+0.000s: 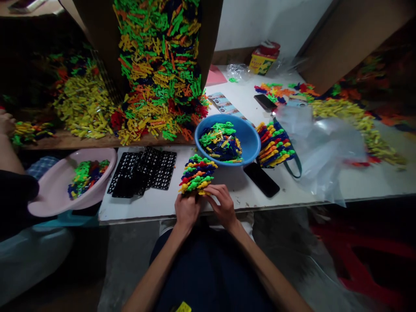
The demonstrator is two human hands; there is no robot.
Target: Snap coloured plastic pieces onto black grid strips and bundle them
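My left hand is closed around the lower edge of a holder packed with rows of small plastic pieces in green, red, blue, orange and yellow. The holder's base is mostly hidden by the pieces and my fingers. My right hand is at its lower right corner, thumb and forefinger pinched on a small yellow plastic piece. Just beyond the holder stands a blue basin with loose pieces of the same kind. Black perforated trays lie stacked to the left of my hands.
A black phone and a second filled holder lie right of the basin. Clear plastic bags spread farther right. A box heaped with pieces stands behind. At left are a pink basin and another person's arm.
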